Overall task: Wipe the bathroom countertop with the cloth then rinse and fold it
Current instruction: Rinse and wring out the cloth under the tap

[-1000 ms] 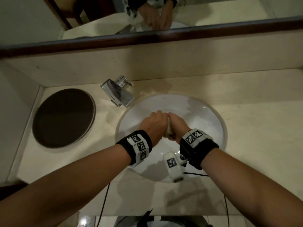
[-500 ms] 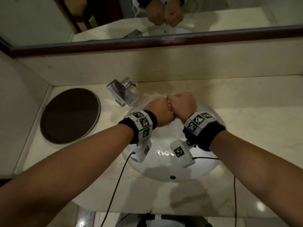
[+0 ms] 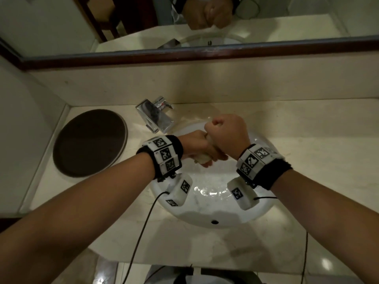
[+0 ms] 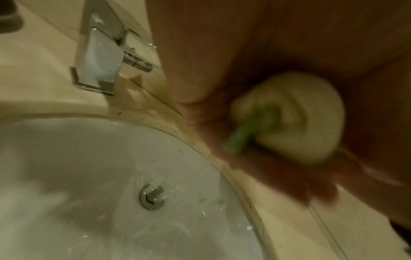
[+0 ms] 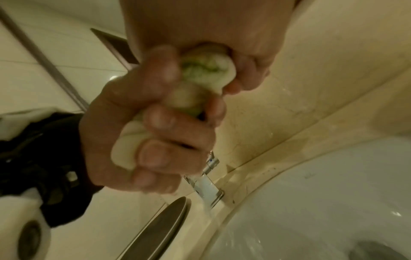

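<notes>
Both hands hold a pale cloth [image 3: 203,159] twisted into a tight roll above the white sink basin [image 3: 207,210]. My left hand [image 3: 196,147] grips its lower end, fingers curled round it. My right hand [image 3: 227,132] grips the upper end in a fist, turned over the left. In the right wrist view the cloth [image 5: 200,84] shows a green streak between the left hand's fingers [image 5: 160,119]. In the left wrist view the cloth's bunched end [image 4: 295,116] sticks out of a blurred palm. The beige countertop [image 3: 307,144] surrounds the basin.
A chrome tap [image 3: 155,115] stands at the basin's back left, water running from it [image 5: 209,198]. A dark round tray [image 3: 90,142] lies on the counter to the left. A mirror [image 3: 184,23] with a dark frame runs along the back wall. Camera cables hang over the front edge.
My hands rose from low in the basin towards its back rim. The right fist has since turned over above the left, twisting the cloth between them.
</notes>
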